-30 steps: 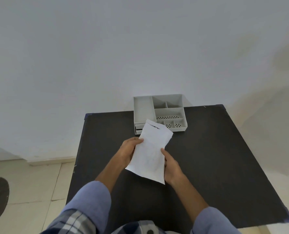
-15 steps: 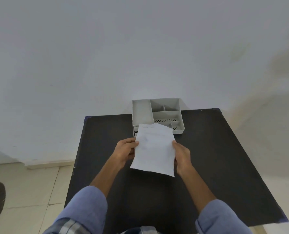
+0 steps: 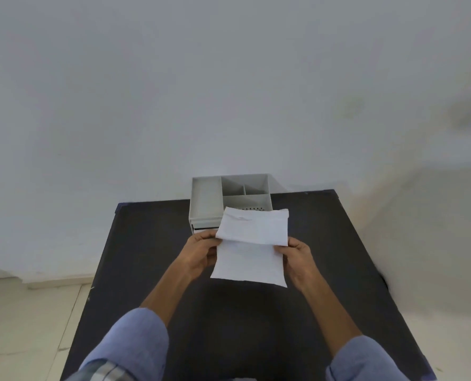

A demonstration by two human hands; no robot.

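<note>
A white sheet of paper (image 3: 249,259) hangs above the black table (image 3: 151,243), held between both hands. Its upper part is bent over toward me along a crease across the middle, so a flap covers the top half. My left hand (image 3: 200,251) pinches the paper's left edge at the crease. My right hand (image 3: 297,257) pinches the right edge at the same height. Behind the paper a grey plastic desk organizer (image 3: 205,199) with several open compartments stands at the table's far edge; the paper hides its front right part.
A plain white wall rises right behind the table. Tiled floor shows to the left (image 3: 30,312) and right of the table. Blue sleeves cover both forearms at the bottom of the view.
The paper was turned from tilted to square, then its top half was folded down toward me. My right hand slid up from the lower edge to the crease.
</note>
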